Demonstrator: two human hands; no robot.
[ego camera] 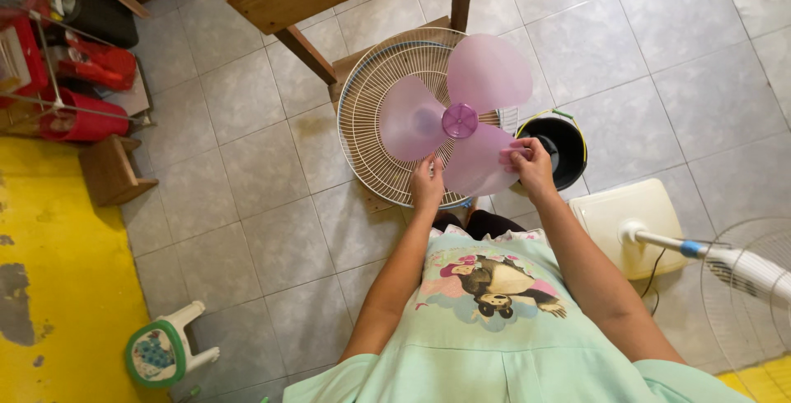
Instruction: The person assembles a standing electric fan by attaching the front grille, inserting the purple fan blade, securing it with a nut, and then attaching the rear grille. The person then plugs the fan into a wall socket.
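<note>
Pink fan blade [461,119] held over white wire fan guard [371,123].
Left hand [427,185] gripping guard's lower rim; right hand [531,164] pinching blade's lower lobe; black bucket [568,143] just beside.
</note>
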